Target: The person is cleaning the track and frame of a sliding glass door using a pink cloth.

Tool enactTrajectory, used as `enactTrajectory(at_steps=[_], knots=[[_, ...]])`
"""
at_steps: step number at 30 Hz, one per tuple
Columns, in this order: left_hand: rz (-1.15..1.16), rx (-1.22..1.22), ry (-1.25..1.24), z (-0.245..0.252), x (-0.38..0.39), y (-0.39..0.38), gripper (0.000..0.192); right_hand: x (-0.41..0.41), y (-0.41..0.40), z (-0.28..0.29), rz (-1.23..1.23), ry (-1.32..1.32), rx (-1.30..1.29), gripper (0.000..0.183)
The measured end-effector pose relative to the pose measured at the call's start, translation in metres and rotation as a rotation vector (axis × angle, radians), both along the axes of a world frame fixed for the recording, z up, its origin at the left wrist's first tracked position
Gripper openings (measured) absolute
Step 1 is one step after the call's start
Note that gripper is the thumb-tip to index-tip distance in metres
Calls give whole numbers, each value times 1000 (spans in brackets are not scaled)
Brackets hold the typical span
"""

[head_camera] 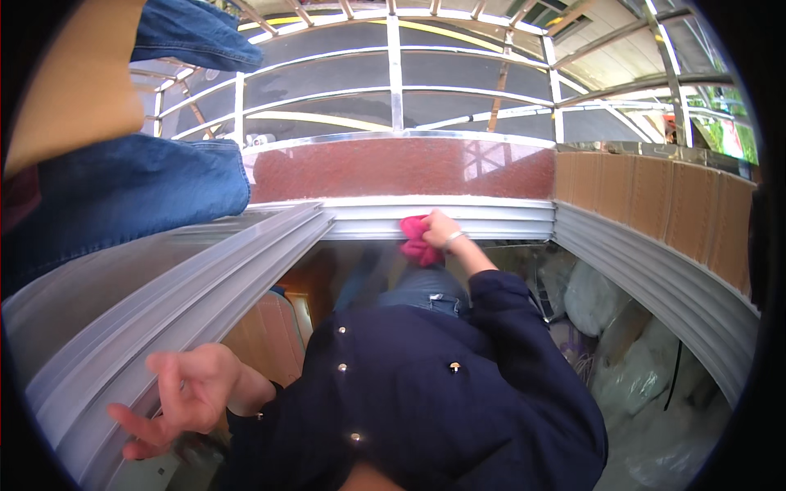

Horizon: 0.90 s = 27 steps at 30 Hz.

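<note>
My right hand (443,229) grips a bunched red cloth (417,245) and rests it against the white window track (368,221) along the sill. A metal bracelet circles that wrist. At the lower left, my left hand (190,396) is raised with its fingers spread and bent, holding nothing. It is beside the edge of the sliding window frame (202,294); whether it touches the frame, I cannot tell. Part of the red cloth is hidden behind the right fingers.
Beyond the track lies a reddish stone ledge (393,169), then a metal railing (395,73). Jeans (147,178) hang at the upper left. Brown tiles (651,190) line the right wall. Filled clear plastic bags (632,362) stand indoors at the lower right.
</note>
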<state>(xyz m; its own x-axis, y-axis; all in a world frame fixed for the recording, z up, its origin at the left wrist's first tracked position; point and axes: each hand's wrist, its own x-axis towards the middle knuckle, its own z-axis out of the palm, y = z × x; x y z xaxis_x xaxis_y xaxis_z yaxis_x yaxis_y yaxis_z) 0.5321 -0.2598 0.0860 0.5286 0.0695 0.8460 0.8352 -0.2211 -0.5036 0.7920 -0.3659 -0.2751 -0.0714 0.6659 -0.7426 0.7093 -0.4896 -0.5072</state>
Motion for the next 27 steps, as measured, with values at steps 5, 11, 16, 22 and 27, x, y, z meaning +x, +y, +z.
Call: enactTrajectory(at_steps=[5, 11, 16, 22, 27], knots=[[-49, 40, -52, -3, 8, 3, 17, 69, 27, 69, 4, 45, 389, 20], [-46, 20, -48, 1, -4, 0, 15, 40, 29, 59, 567, -252, 529, 25], [4, 32, -49, -5, 0, 0, 15, 8, 3, 33, 753, -281, 381, 22], [112, -2, -73, -4, 4, -5, 20, 2, 4, 8, 637, -223, 753, 8], [181, -9, -126, -4, 10, -10, 23, -6, 9, 8, 523, -234, 814, 33]])
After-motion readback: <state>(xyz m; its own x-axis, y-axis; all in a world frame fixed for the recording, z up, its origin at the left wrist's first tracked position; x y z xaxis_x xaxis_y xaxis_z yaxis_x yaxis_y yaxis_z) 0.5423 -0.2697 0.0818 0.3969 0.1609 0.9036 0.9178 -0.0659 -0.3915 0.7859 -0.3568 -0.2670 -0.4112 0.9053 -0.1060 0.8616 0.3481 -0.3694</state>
